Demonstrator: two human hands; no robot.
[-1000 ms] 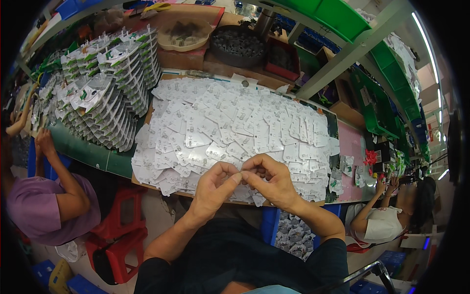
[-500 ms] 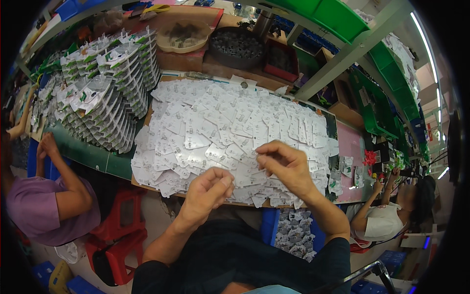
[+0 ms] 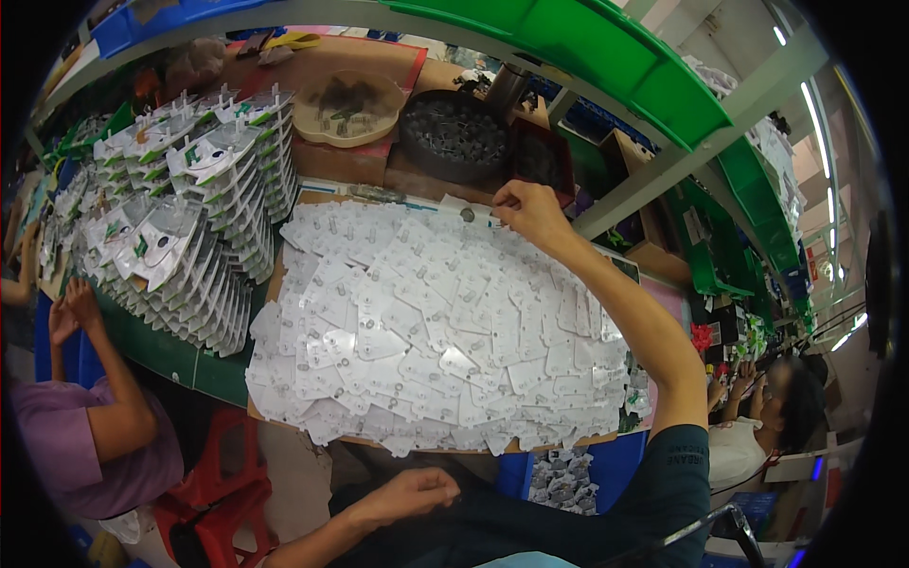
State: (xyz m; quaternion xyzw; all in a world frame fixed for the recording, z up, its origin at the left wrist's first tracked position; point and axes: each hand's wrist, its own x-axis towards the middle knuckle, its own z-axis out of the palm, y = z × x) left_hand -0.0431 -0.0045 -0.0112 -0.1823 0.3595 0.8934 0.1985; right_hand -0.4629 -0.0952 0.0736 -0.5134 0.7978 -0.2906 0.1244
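A broad layer of flat white plastic parts [image 3: 426, 322], each with small clear posts, covers the board [image 3: 276, 276] in front of me. My right hand [image 3: 532, 213] is stretched out to the far edge of this layer, thumb and fingers pinched together. Anything between those fingertips is too small to make out. Close to them lies a small round grey piece [image 3: 467, 216] on the far strip. Below the near edge, over my lap, my left hand [image 3: 417, 494] is closed with curled fingers; their inside is hidden.
Tall stacks of white-and-green parts [image 3: 194, 237] stand at left. Behind the layer sit a cream bowl [image 3: 312, 118], a round black tray [image 3: 417, 156] and a dark red bin [image 3: 559, 170]. A metal post [image 3: 653, 142] slants on the right. Co-workers sit on both sides.
My right hand has moved from above the white parts to their far edge. The left hand has drawn back toward my lap. The whole view has shifted a little.
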